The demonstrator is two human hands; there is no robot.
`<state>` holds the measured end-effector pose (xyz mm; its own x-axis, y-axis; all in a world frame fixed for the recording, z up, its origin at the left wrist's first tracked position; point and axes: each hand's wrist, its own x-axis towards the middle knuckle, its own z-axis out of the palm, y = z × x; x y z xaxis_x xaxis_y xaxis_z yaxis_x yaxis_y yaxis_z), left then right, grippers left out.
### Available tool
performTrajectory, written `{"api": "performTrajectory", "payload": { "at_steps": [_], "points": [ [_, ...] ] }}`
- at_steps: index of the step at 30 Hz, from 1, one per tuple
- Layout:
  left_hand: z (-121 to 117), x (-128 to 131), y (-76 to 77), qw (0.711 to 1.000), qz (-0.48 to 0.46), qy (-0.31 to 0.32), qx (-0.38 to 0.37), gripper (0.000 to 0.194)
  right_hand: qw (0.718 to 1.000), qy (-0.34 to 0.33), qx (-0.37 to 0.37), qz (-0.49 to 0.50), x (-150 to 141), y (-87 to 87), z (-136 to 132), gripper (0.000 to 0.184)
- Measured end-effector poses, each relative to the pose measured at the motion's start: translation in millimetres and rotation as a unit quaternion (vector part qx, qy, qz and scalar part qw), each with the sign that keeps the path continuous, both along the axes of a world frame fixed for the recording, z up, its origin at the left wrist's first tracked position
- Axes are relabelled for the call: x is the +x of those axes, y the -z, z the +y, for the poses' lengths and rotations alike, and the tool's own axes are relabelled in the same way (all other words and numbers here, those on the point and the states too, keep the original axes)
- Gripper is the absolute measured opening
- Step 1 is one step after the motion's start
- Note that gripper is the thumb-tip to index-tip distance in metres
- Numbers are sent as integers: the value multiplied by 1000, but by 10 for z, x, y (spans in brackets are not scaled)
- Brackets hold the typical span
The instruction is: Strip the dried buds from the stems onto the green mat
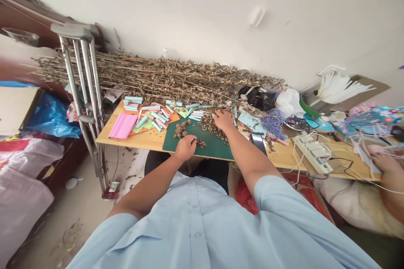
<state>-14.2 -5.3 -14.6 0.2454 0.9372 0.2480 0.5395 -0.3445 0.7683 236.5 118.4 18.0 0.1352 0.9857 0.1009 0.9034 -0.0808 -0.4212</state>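
Any markings on the white power strip (312,154), right of the green cutting mat (217,145), are too small to read. The left hand (186,147) is curled over the mat's near edge; whether it pinches anything cannot be told. The right hand (224,120) is spread, fingers down on the dried plant clusters (208,126) heaped on the mat. Dried stalks (158,76) lie beyond the mat, and pale blue paper strips (154,113) lie left of it. A co-worker's hand (381,162) is at white cords (360,151), well right of the mat.

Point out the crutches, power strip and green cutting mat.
Crutches (73,30): head view, grey top pad.
Power strip (312,154): head view, white casing.
Green cutting mat (214,147): head view, bare mat surface.
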Motion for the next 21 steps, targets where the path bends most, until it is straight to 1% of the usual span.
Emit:
{"api": "performTrajectory", "payload": {
  "at_steps": [2, 5, 8, 11, 14, 15, 16, 18, 20, 21],
  "points": [
    [-3, 1, -1, 1000, -3, 0, 2, 21, 1000, 7, 2, 4, -20, 8, 20, 42],
    [-7, 0, -6, 1000, -6, 4, 5, 21, 1000, 9, 3, -21, -7, -43, -68, 41],
    [-7, -3, -14, 1000, -8, 7, 6, 21, 999, 5, 39, -27, 44, -137, -265, 38],
    [2, -6, -21, 1000, -10, 9, 1, 21, 995, -32, 91, -4, 72, -209, -547, 36],
    [10, -7, -20, 1000, -17, 4, -9, 20, 981, -99, 138, 94, -1, -218, -886, 35],
    [8, -6, -18, 1000, -21, 3, -11, 20, 975, -107, 142, 135, -53, -205, -999, 34],
    [4, -2, -16, 1000, -28, 4, -10, 20, 969, -100, 139, 179, -115, -186, -1105, 32],
    [-11, 14, -14, 998, -56, 6, -2, 21, 953, -79, 101, 274, -261, -133, -1282, 28],
    [-30, 48, -17, 996, -94, 8, -9, 25, 925, -65, 43, 372, -411, -74, -1403, 27],
    [-37, 71, -20, 992, -122, 9, -28, 26, 908, -61, 21, 414, -479, -47, -1443, 26]
  ]
}}
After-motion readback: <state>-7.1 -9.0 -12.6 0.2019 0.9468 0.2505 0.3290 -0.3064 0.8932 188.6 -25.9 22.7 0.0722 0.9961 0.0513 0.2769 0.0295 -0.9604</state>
